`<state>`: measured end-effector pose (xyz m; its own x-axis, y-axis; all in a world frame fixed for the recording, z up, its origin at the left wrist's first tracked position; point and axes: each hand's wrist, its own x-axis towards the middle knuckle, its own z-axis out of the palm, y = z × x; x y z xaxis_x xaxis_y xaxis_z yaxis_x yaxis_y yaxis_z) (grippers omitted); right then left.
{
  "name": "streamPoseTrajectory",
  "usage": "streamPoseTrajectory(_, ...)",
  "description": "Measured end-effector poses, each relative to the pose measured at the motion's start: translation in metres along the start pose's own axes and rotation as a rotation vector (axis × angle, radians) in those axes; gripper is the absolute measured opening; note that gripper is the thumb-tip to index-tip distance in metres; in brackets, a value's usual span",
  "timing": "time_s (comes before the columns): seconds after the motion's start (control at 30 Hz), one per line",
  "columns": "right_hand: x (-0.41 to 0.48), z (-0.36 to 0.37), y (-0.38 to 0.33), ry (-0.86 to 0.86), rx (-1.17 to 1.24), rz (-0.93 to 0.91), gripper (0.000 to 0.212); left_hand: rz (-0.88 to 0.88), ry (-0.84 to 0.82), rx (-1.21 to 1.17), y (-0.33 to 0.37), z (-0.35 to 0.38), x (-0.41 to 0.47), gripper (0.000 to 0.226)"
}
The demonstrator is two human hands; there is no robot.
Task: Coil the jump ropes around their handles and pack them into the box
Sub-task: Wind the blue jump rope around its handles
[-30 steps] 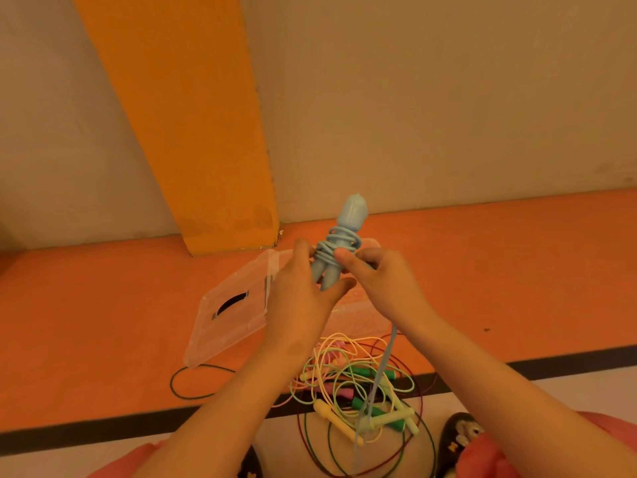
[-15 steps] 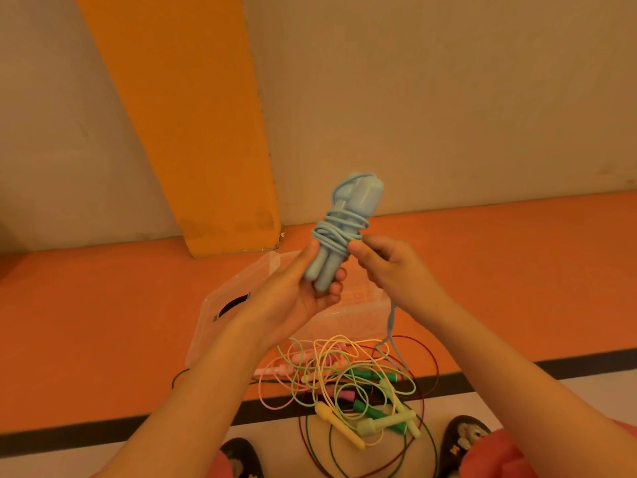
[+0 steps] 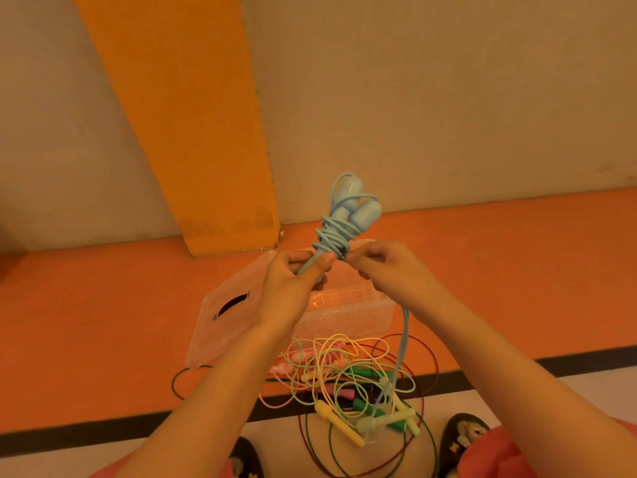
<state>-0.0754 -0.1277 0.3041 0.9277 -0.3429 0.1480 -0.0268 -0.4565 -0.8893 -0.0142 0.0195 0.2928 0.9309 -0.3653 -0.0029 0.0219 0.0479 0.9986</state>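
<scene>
Both hands work above the clear box (image 3: 348, 315), close together but not touching. Left hand (image 3: 293, 281) grips the lower ends of the two blue handles (image 3: 356, 207), which stand side by side and tilt up to the right. Right hand (image 3: 386, 267) pinches the one blue rope (image 3: 336, 241) just beside the coil wound around the handles. From that hand the loose blue tail (image 3: 404, 339) hangs down past the box's right end.

One box lies open on the orange floor, its single lid (image 3: 224, 326) flat against its left side. On the near side of the box lies one tangled pile of ropes (image 3: 348, 384), with yellow, green, pink and pale green handles and several colours of cord. How many ropes it holds cannot be counted. Nearer than the pile are two dark shoes (image 3: 463, 432).
</scene>
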Motion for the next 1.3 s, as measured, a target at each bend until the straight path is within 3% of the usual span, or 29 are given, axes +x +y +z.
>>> streamPoseTrajectory(0.13,-0.006,0.003,-0.008,-0.045,0.066,0.028,0.030,0.224,0.097,0.317,-0.003,-0.002,-0.001,0.037)
streamPoseTrajectory(0.27,-0.007,0.005,-0.009,0.047,0.046,0.051,0.048,0.416,0.099,0.499,-0.004,-0.001,-0.006,0.044)
streamPoseTrajectory(0.37,-0.007,0.003,-0.006,0.080,0.079,0.010,0.042,0.487,0.078,0.568,-0.006,0.000,-0.007,0.047)
streamPoseTrajectory(0.47,-0.009,0.000,-0.010,0.040,0.137,-0.019,0.020,0.403,-0.029,0.409,-0.001,-0.002,-0.004,0.042)
streamPoseTrajectory(0.57,-0.008,-0.004,-0.012,0.004,0.256,-0.021,0.014,0.080,-0.175,-0.095,0.005,-0.002,-0.004,0.035)
streamPoseTrajectory(0.67,-0.008,-0.006,-0.015,-0.024,0.358,-0.032,0.013,-0.081,-0.296,-0.262,0.011,-0.002,-0.006,0.041)
streamPoseTrajectory(0.87,-0.011,0.004,-0.013,-0.132,0.408,-0.051,0.007,-0.004,-0.376,-0.238,0.012,0.002,-0.008,0.037)
streamPoseTrajectory(1.0,-0.012,0.007,-0.014,-0.126,0.439,-0.039,0.012,-0.074,-0.402,-0.281,0.013,0.003,-0.011,0.037)
streamPoseTrajectory(1.13,-0.010,0.007,-0.015,-0.117,0.387,-0.077,0.011,-0.038,-0.413,-0.281,0.014,0.001,-0.012,0.036)
streamPoseTrajectory(1.3,-0.006,0.005,-0.011,-0.096,0.121,-0.028,0.016,0.093,-0.237,-0.082,0.005,-0.001,-0.002,0.027)
